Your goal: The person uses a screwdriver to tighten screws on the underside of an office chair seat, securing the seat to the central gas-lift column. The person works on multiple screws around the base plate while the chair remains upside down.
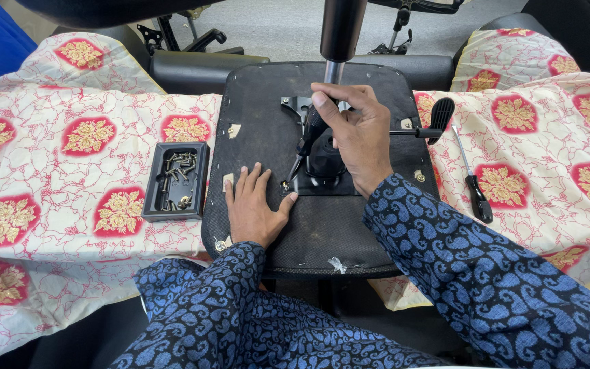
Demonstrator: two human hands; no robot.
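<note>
- A black tray [175,180] of loose screws sits on the patterned cloth [69,164], just left of the upturned chair seat [268,123].
- My left hand [253,205] lies flat on the seat's black underside, fingers together, thumb spread toward the metal plate [312,184].
- My right hand [358,137] is closed around a black-handled screwdriver [308,137], its tip down at the plate's left corner.
- The gas cylinder [339,34] rises from the mechanism behind my right hand.
- A lever [431,126] sticks out to the right.
- Another screwdriver [472,181] lies on the cloth, right of the seat.
</note>
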